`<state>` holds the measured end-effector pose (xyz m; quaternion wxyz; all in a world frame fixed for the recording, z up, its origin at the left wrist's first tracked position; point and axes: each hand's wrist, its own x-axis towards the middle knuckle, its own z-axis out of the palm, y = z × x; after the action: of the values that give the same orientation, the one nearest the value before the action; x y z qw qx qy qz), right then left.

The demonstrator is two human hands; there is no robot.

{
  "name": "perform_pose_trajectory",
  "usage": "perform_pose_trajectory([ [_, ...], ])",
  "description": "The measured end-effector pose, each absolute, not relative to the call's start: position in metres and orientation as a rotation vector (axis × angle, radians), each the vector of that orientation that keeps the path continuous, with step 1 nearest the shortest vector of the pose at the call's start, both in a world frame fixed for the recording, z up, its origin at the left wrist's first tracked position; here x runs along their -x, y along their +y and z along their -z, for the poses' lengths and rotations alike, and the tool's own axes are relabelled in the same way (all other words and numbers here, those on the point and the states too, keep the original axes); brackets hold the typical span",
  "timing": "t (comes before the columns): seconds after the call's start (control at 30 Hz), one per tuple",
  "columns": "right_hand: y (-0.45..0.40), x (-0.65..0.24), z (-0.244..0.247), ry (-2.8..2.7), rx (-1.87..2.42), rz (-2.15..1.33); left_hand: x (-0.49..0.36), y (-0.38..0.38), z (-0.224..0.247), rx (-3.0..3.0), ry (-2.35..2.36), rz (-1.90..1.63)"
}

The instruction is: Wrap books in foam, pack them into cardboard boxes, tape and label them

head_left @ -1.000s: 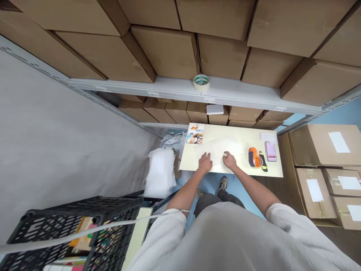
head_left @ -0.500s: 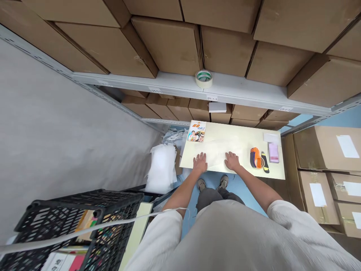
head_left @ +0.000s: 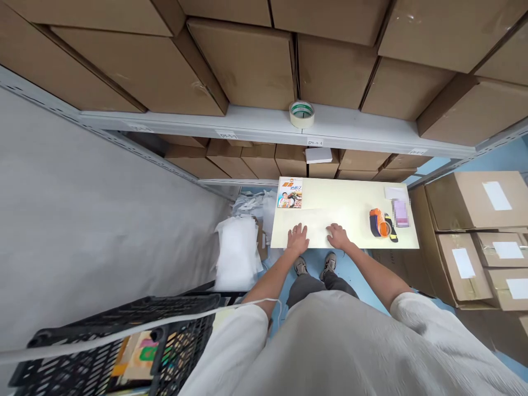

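Note:
My left hand lies flat near the front edge of the pale table, fingers spread. To its right, my right hand also rests palm down with fingers stretched out. A thin whitish sheet seems to lie under and between the hands; its outline is faint. A booklet with a colourful cover sits at the table's back left corner. On the right side are an orange tape dispenser, a black and yellow cutter, a purple item with a blurred surface and a white paper.
A stack of white translucent sheets or bags stands left of the table. A black plastic crate holds books at lower left, with a white cable crossing above. A tape roll sits on the shelf among cardboard boxes.
The camera view has shifted slightly. Both hands stay flat on the table, the right one now a little closer to the left. Nothing has been picked up.

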<state>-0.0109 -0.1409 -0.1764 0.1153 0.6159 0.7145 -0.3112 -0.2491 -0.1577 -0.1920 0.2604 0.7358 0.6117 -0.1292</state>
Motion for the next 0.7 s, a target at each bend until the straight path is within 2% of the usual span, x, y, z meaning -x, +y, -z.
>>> perform_pose_trajectory([
  [0.3,-0.126,0.051,0.178,2.038,-1.974,0.942,0.3,-0.148,0.193,-1.961,1.664,0.341],
  [0.53,-0.045,0.13,0.193,1.853,-2.365,1.399,0.309,-0.114,0.204,-2.029,1.66,0.139],
  [0.7,-0.011,0.165,0.207,1.674,-2.577,1.604,0.315,-0.095,0.22,-2.03,1.573,0.194],
])
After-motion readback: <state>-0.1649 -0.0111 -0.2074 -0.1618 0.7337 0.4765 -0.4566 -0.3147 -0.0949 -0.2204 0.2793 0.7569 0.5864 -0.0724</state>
